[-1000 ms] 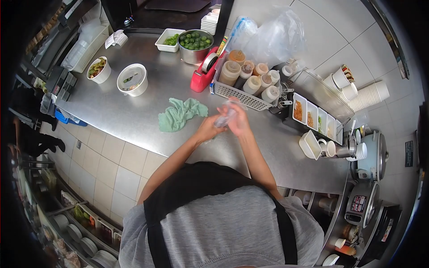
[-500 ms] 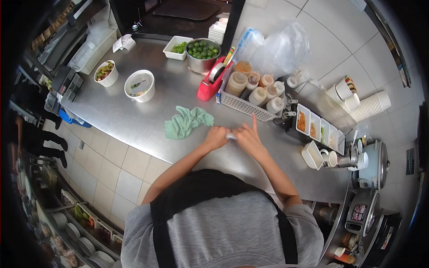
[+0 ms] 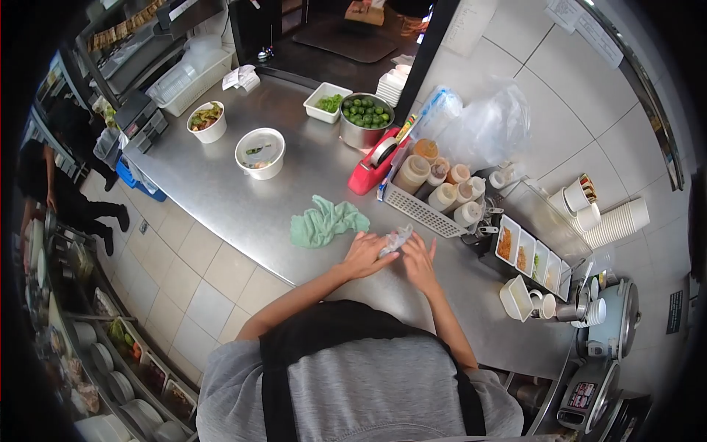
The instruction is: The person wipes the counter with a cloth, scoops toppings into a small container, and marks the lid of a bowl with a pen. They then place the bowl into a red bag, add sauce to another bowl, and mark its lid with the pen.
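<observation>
Steel counter (image 3: 213,173), crumpled, see-through plastic (image 3: 398,239) with whitish glints, held in left hand (image 3: 364,255), right hand (image 3: 419,264) beside it, grip unclear

A commercial kitchen: a long stainless-steel bench (image 3: 199,169) carries a grey perforated plastic basket (image 3: 420,212) of translucent squeeze bottles (image 3: 442,197), a round metal pot (image 3: 359,136) of small green fruits (image 3: 366,113) and a round white lidded tub (image 3: 263,172), with stacked white cups (image 3: 620,223) and a rounded pale-blue cooker (image 3: 610,324) near the grey-tiled wall (image 3: 582,125).

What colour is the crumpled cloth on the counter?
Pale mint green; the cloth shows best in the current head view.
</observation>
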Tool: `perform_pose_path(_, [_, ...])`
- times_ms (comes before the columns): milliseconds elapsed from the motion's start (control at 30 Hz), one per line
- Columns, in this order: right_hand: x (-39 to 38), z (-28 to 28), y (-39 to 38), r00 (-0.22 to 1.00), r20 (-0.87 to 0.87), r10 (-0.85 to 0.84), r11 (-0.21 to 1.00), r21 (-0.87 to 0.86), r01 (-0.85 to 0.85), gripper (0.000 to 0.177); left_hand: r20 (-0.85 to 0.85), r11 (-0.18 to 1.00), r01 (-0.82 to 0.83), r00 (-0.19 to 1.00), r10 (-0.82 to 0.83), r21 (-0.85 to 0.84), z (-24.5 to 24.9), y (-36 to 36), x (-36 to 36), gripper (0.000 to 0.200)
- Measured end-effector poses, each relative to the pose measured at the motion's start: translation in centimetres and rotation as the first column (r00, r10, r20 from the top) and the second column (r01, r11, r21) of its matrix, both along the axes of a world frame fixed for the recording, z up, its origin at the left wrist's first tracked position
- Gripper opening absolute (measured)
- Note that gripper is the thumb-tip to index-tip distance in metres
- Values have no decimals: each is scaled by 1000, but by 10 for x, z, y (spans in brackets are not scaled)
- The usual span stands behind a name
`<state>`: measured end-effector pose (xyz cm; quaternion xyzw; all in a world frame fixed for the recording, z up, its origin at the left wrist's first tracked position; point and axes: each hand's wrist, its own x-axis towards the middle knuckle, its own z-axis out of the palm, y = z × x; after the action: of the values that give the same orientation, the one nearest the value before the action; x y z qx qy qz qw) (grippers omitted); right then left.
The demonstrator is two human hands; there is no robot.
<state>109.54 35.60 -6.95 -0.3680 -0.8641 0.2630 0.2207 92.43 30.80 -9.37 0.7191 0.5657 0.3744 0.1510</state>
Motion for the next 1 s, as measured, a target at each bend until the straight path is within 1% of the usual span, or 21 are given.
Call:
perform_pose_path(33, [0, 8, -2, 991, 134, 24, 986, 159, -45, 26, -45, 1000, 2, 999, -1, 15, -6, 0, -2, 27])
perform_pose_path(100, [-1, 16, -1, 971, 233, 44, 962, 253, -105, 20, -132, 999, 7, 991, -2, 39, -23, 1, -5, 26])
perform_pose_path(133, [-1, 18, -1, 958, 284, 51, 946, 294, -138, 16, -117, 999, 36, 992, -35, 14, -16, -1, -8, 24])
perform_pose_path(200, [1, 16, 2, 949, 301, 89, 943, 283, -178, 13, -85, 995, 94, 992, -96, -36, 0, -6, -14, 19])
perform_pose_path(233, [1, 16, 3, 944, 310, 109, 940, 277, -199, 12, -111, 991, 133, 985, -134, -17, 12, -7, -20, 17])
perform_pose_path(300, [-2, 26, 2, 963, 231, 136, 935, 292, -202, 15, -163, 978, 208, 965, -203, 14, 32, -9, -29, 14])
perform_pose_path(333, [-5, 32, 2, 970, 191, 151, 932, 299, -204, 17, -141, 977, 213, 967, -212, -11, 30, -9, -29, 13])
perform_pose_path(433, [-6, 52, 10, 957, 206, 204, 866, 417, -274, 21, -78, 973, 218, 972, -224, -70, 24, -9, -28, 10])
perform_pose_path(467, [-2, 47, 16, 961, 194, 198, 970, 102, -220, 21, -68, 974, 215, 973, -220, -77, 30, -7, -32, 10])
perform_pose_path(500, [3, 34, 24, 964, 186, 188, 963, -226, -145, 21, -59, 974, 212, 974, -217, -83, 37, -6, -38, 10])
perform_pose_path(533, [4, 23, 29, 967, 186, 177, 848, -527, -54, 21, -54, 975, 205, 976, -210, -82, 46, -6, -44, 10])
perform_pose_path(567, [4, 15, 29, 981, -109, 158, 666, -722, -188, 21, -46, 977, 200, 978, -203, -78, 57, -5, -48, 10])
perform_pose_path(600, [7, 8, 27, 926, -374, 56, 446, -820, -358, 21, -34, 978, 198, 979, -201, -69, 68, -3, -49, 10])
perform_pose_path(633, [11, 5, 23, 809, -577, -113, 224, -808, -545, 21, -18, 981, 181, 983, -183, -75, 78, -1, -52, 10])
perform_pose_path(700, [3, 29, -5, 735, -589, -337, 20, -785, -620, 20, 7, 985, 154, 988, -154, -80, 98, 3, -59, 10])
perform_pose_path(733, [-4, 36, -20, 690, -570, -446, -75, -744, -664, 20, 104, 979, 190, 978, -182, -72, 109, 6, -58, 9])
perform_pose_path(800, [-15, 28, -41, 564, -617, -548, -267, -510, -818, 14, 294, 964, 261, 927, -234, -57, 129, 6, -56, 8])
perform_pose_path(833, [-30, 23, -43, 459, -747, -481, -332, -329, -884, 15, 355, 949, 306, 898, -262, -75, 139, 6, -51, 9])
perform_pose_path(900, [-57, 6, -36, 174, -908, -380, -491, 38, -871, 16, 521, 887, 457, 773, -362, -61, 156, 6, -34, 10])
perform_pose_path(933, [-68, 4, -25, 86, -948, -306, -484, 77, -872, 16, 599, 849, 526, 695, -398, -47, 162, 3, -27, 10])
perform_pose_path(1000, [-89, 6, 0, -99, -984, -146, -479, 158, -864, 18, 470, 815, 580, 719, -512, 0, 169, -2, -22, 10])
